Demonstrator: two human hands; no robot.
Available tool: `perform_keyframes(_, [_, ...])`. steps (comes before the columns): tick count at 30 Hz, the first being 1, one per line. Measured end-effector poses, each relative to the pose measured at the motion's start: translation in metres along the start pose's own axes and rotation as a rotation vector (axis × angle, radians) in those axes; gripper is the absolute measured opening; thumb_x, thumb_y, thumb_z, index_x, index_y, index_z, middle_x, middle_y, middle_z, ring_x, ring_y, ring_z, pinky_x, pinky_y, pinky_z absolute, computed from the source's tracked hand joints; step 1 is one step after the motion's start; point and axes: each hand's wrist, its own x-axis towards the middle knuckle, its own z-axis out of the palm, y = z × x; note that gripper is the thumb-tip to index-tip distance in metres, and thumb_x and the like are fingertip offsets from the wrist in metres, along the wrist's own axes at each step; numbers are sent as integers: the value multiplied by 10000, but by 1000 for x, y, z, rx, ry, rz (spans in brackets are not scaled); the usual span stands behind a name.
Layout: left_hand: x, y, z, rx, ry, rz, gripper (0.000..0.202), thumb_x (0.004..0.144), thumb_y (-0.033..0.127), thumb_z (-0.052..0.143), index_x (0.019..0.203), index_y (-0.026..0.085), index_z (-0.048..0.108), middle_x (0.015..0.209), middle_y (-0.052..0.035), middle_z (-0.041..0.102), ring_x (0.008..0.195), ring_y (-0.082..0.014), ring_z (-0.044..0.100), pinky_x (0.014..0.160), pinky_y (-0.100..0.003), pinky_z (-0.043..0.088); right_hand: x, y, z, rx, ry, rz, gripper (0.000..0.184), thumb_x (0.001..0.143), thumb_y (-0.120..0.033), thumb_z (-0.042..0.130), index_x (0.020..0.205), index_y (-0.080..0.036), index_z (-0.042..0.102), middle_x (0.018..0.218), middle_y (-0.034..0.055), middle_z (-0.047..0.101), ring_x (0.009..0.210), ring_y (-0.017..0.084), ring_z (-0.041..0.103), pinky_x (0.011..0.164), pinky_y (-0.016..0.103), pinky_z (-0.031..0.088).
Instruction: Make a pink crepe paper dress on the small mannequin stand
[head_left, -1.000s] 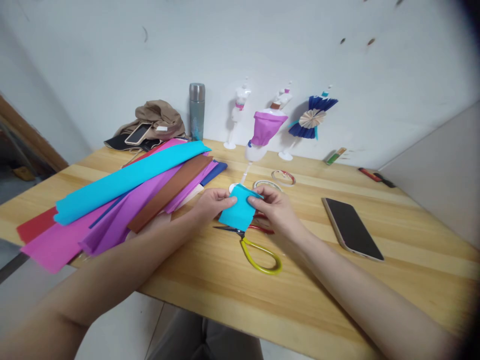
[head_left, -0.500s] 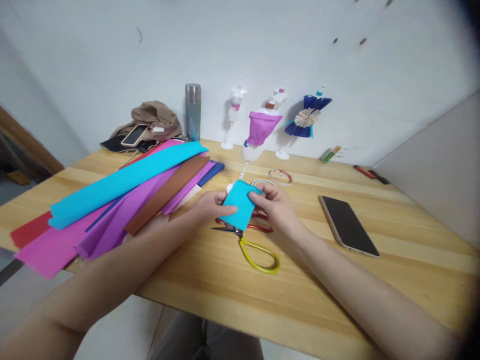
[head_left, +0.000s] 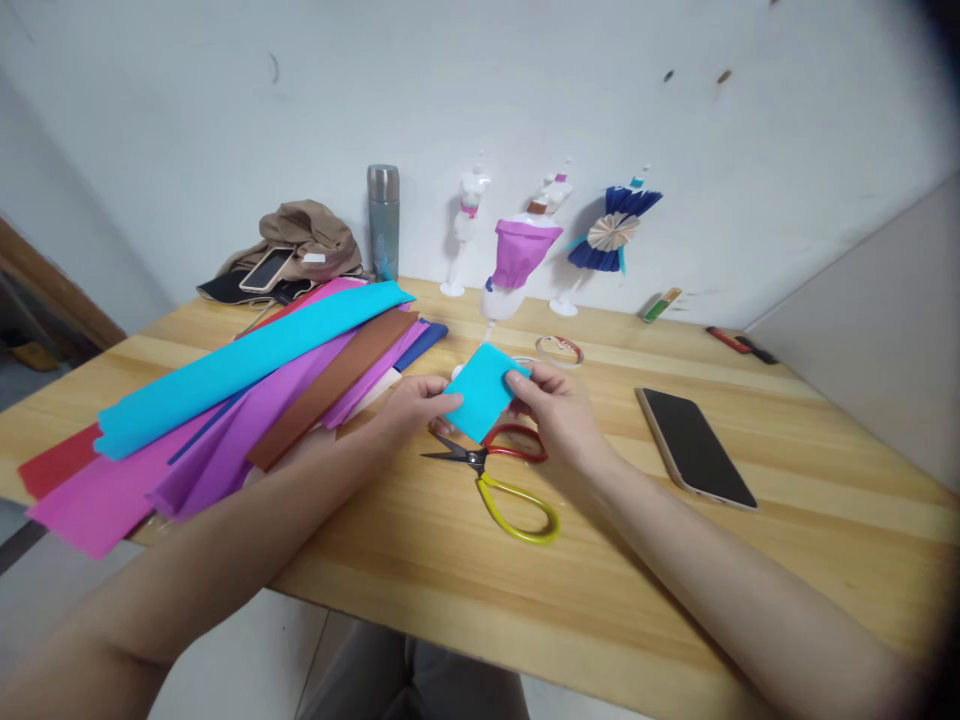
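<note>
A small square of bright blue crepe paper (head_left: 484, 393) is stretched between my two hands above the table. My left hand (head_left: 424, 400) pinches its left corner, thumb on top. The opposite corner sits between the thumb and fingers of my right hand (head_left: 553, 400). Just below the paper lie scissors (head_left: 517, 508) with one yellow and one red handle, blades parted and pointing left. Behind the paper leans a small doll form (head_left: 525, 250) wrapped in purple paper; its lower end is partly hidden by the blue square.
Long crepe paper strips (head_left: 225, 370) in several colours pile up at left. A phone (head_left: 697, 447) lies at right. Along the wall stand a thermos (head_left: 383, 222), a white doll form (head_left: 469, 225) and one in dark blue pleats (head_left: 615, 230). Tape rolls (head_left: 560, 350) lie mid-table.
The blue paper has turned between my hands, from nearly upright to a diamond-like tilt, its top edge now flat. More of the scissors' red handle shows below it.
</note>
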Motion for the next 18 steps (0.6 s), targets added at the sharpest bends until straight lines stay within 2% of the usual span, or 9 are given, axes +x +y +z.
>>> perform_keyframes(5, [1, 4, 0, 33, 43, -12, 423, 704, 499, 848, 839, 116, 727, 713, -68, 743, 620, -169, 680, 593, -262, 533, 2, 1, -2, -15, 11, -9, 438, 726, -625, 852, 633, -237, 670, 587, 2, 640, 550, 150, 558, 533, 286, 479])
perform_keyframes(8, [2, 7, 2, 32, 122, -6, 371, 688, 452, 852, 775, 131, 687, 597, -25, 684, 532, -136, 628, 518, -228, 487, 2, 2, -2, 0, -5, 15, 441, 741, -635, 840, 658, -232, 681, 594, 12, 675, 547, 151, 588, 541, 282, 494])
perform_keyframes(14, [2, 11, 6, -9, 306, 108, 372, 628, 404, 875, 795, 154, 656, 506, 62, 585, 432, -67, 493, 446, -184, 371, 1, 1, 1, 133, 4, 79, 486, 628, -641, 917, 684, -217, 684, 575, 3, 698, 512, 120, 606, 506, 230, 490])
perform_keyframes(18, [0, 13, 8, -57, 271, 131, 531, 540, 414, 911, 926, 153, 657, 592, 44, 653, 482, -86, 551, 485, -202, 436, 1, -1, 1, 190, 21, 69, 476, 642, -616, 923, 733, -219, 676, 578, -6, 709, 510, 123, 628, 490, 220, 489])
